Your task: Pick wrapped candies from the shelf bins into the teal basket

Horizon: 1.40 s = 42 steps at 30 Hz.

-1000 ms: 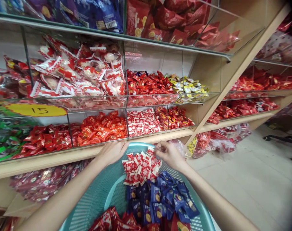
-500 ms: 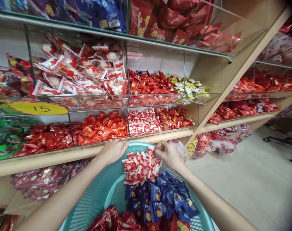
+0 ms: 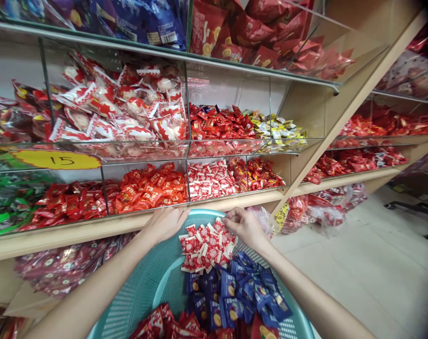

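The left hand is curling closed over the far rim of a teal perforated basket, its fingertips partly hidden. The right hand is bending its fingers inward, thumb and forefinger nearly meeting, beside the upper edge of the red-and-white packets; whether it is pinching one cannot be told.

The basket is standing in front of the shelf unit, its far rim lying close to the lowest ledge. Within it, the red-and-white packets are occupying the far end, blue packets are lying nearer the viewer and towards the right wall, and red packets are filling the near end.

Behind the hands, the lowest tier is displaying, from left to right, green-wrapped sweets, red sweets, orange-red sweets, small red-and-white sweets and dark red sweets. A yellow label reading "15" is hanging at the left. Bagged goods are resting beneath the ledge.
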{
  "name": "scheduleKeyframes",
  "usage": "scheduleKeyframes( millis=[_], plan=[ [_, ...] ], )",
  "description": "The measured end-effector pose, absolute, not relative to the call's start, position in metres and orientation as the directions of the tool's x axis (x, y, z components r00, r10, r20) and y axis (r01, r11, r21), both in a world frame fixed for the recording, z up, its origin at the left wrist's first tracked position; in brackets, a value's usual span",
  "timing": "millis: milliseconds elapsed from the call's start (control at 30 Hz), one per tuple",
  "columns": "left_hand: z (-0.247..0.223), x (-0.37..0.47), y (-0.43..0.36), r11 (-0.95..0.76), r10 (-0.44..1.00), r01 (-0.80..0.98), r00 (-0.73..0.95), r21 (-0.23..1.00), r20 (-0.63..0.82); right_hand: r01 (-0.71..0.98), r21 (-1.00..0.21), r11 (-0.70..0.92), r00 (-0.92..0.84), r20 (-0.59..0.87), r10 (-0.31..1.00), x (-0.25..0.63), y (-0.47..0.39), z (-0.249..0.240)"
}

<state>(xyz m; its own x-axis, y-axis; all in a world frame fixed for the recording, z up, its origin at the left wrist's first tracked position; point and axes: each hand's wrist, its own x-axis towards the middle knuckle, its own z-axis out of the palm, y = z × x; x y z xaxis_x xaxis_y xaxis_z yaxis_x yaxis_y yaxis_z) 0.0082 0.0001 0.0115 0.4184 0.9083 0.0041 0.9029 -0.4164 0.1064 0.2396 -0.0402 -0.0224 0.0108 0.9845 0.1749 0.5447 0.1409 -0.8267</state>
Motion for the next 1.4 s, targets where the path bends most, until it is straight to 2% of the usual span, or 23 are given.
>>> scheduleKeyframes(
  millis=[267, 367, 433, 600, 700, 867, 1000, 1167, 1267, 1400],
  plan=[
    [0.006, 0.006, 0.003, -0.447, 0.894, 0.890, 0.446, 0.094, 0.028, 0.648, -0.735, 0.199, 0.033, 0.288, 0.957, 0.261, -0.015, 0.002],
    [0.006, 0.006, 0.003, -0.452, 0.892, 0.888, 0.451, 0.081, 0.031, 0.782, -0.601, 0.166, 0.071, 0.351, 0.934, 0.271, 0.011, 0.012],
    [0.006, 0.005, 0.003, -0.458, 0.889, 0.886, 0.456, 0.078, 0.039, 0.873, -0.479, 0.087, 0.111, 0.371, 0.922, 0.273, 0.029, 0.015],
    [0.005, 0.004, 0.003, -0.484, 0.875, 0.872, 0.480, 0.073, 0.066, 0.982, -0.173, -0.070, 0.124, 0.327, 0.937, 0.258, 0.060, 0.015],
    [0.004, 0.004, 0.003, -0.477, 0.879, 0.876, 0.474, 0.073, 0.054, 0.991, -0.076, -0.106, 0.123, 0.279, 0.952, 0.247, 0.070, 0.013],
    [0.004, 0.004, 0.004, -0.460, 0.888, 0.886, 0.457, 0.066, 0.048, 0.986, 0.021, -0.165, 0.156, 0.227, 0.961, 0.243, 0.078, 0.012],
    [0.003, 0.004, 0.004, -0.468, 0.883, 0.882, 0.466, 0.051, 0.054, 0.983, 0.056, -0.178, 0.159, 0.247, 0.956, 0.247, 0.076, 0.013],
    [0.002, 0.004, 0.004, -0.463, 0.886, 0.885, 0.461, 0.058, 0.047, 0.987, 0.037, -0.155, 0.134, 0.336, 0.932, 0.249, 0.061, 0.027],
    [0.002, 0.004, 0.004, -0.464, 0.886, 0.884, 0.462, 0.055, 0.045, 0.997, -0.017, -0.080, 0.080, 0.401, 0.913, 0.246, 0.044, 0.041],
    [0.001, 0.004, 0.005, -0.467, 0.884, 0.883, 0.464, 0.051, 0.050, 0.978, -0.176, 0.113, -0.029, 0.423, 0.905, 0.233, 0.013, 0.055]
  ],
)
